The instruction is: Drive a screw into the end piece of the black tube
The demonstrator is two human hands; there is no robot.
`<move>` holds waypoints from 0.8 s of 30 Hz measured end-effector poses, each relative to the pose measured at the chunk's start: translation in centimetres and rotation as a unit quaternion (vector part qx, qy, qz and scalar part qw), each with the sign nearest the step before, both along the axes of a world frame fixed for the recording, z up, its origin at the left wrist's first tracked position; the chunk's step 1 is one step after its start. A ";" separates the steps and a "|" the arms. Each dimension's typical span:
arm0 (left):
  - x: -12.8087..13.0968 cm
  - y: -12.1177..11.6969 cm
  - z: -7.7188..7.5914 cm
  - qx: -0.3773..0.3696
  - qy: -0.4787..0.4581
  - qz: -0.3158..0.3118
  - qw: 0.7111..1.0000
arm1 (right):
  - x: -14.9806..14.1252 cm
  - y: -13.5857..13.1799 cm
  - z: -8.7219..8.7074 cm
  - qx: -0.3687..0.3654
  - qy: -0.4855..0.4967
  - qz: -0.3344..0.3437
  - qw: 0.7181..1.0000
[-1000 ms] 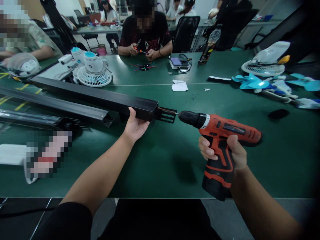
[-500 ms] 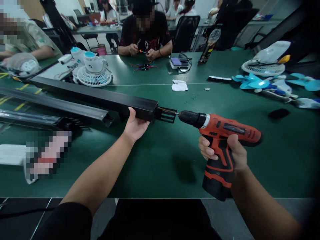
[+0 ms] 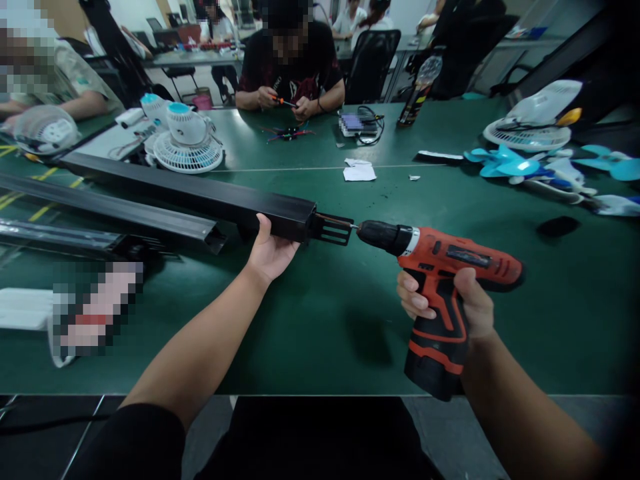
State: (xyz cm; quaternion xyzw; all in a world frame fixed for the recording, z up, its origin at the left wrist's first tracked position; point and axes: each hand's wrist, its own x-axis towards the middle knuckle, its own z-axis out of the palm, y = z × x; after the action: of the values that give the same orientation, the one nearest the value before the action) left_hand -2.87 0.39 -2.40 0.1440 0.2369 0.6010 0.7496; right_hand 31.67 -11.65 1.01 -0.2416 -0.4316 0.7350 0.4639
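Observation:
My left hand (image 3: 271,252) grips the near end of a long black metal channel (image 3: 190,195) that runs back to the left over the green table (image 3: 320,320). A small black slotted bracket (image 3: 332,229) sticks out of that end. My right hand (image 3: 443,301) is wrapped round the handle of a red and black cordless drill (image 3: 440,267). The drill points left, level with the channel, and its bit touches the bracket's right edge.
More black channels (image 3: 105,213) lie at the left. White desk fans (image 3: 187,141) and fan parts (image 3: 530,133) with blue blades (image 3: 510,165) sit on the table. A person across the table (image 3: 293,67) works on small wires. Paper scraps (image 3: 359,173) lie mid-table.

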 end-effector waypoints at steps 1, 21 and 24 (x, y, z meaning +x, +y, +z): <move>0.0 0.0 0.0 0.001 0.002 -0.001 1.000 | 0.1 0.0 0.0 0.000 0.000 -0.002 1.000; -0.3 0.3 -0.7 0.024 -0.026 -0.023 0.999 | -0.2 -0.1 0.2 -0.006 -0.007 -0.009 1.000; -0.2 0.3 -0.7 0.033 -0.023 -0.019 0.999 | -0.2 -0.1 0.4 -0.008 -0.011 -0.006 1.000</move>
State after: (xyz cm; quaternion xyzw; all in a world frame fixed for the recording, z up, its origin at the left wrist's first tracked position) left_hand -3.10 0.65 -3.13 0.1592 0.1966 0.5977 0.7608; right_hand 31.49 -11.75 1.38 -0.2560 -0.4294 0.7329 0.4614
